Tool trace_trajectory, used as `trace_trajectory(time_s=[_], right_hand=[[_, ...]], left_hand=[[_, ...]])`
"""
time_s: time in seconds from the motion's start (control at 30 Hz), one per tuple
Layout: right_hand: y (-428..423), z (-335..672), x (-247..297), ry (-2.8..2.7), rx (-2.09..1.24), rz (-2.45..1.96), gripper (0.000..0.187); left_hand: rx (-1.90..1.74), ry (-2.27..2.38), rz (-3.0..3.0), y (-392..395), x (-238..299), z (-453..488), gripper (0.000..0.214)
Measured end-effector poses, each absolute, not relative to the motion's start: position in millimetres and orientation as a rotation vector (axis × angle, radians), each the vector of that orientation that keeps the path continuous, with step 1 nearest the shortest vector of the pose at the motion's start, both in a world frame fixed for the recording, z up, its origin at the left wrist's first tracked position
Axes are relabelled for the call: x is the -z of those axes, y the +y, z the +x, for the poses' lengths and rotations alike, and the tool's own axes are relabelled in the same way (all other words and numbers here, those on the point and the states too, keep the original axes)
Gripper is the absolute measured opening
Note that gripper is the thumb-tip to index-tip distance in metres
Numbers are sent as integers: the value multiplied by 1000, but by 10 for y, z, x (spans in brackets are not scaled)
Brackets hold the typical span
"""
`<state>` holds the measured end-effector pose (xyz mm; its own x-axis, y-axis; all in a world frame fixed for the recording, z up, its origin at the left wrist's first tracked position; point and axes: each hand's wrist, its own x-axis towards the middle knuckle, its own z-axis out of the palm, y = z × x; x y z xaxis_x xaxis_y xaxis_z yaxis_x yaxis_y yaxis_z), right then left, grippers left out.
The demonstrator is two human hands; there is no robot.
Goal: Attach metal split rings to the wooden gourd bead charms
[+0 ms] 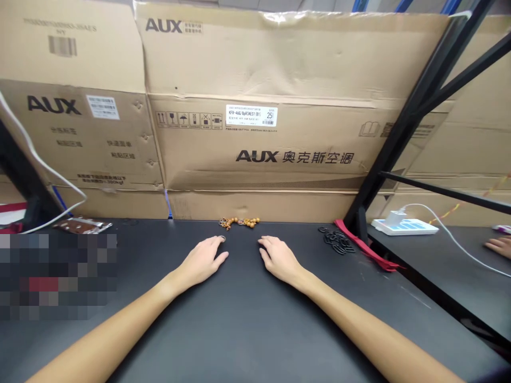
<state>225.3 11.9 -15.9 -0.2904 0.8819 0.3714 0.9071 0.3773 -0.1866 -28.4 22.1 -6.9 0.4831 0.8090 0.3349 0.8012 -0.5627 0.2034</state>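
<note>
At far left, on the dark surface: one brown packet in clear plastic, a white cable hanging down near it.

Left of centre: left hand, palm down, nothing held; long fingers side by side, thumb spread off to the right, nothing pinched.

Centre: one string of wooden-looking beads, at the rear edge of the surface, just before the cardboard. Position: beyond both hands, apart from them, its span facing the gap between the two sets of fingertips. Long axis: left to right, across the line of reach. Left end lies ahead of the left fingers, right end ahead of the right; distances near equal, nearer hand not certain.

Right of centre: right hand, palm down, unladen; fingers loosely together, lightly curled, thumb apart.

Right: one loose heap of black links, well apart from the right hand; one red strap beside it.

Far right: white power strip; another person's hand, partly in view.
</note>
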Motion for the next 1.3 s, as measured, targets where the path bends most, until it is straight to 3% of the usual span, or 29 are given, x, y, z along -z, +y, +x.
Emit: trace_trajectory(time_s=[0.27,0.47,0.63,0.97,1.13,1.3], right_hand=[[-1,2157,164,-2397,-201,-834,35],[-16,2129,100,-2254,46,-1035,22],[5,2128,123,-2274,28,-1167,17],[24,2142,153,-2276,-143,-916,29],[-5,2120,103,-2236,42,-1108,19],[7,2127,124,-2260,17,-1164,6]], left_hand=[[-687,993,2658,135,20,-249,33],[-736,1022,2732,129,23,-230,25],[-767,1025,2745,150,31,-210,21],[-701,1086,2818,103,-23,-165,18],[-691,1079,2833,99,-42,-167,20],[-635,1045,2957,79,-77,-155,21]])
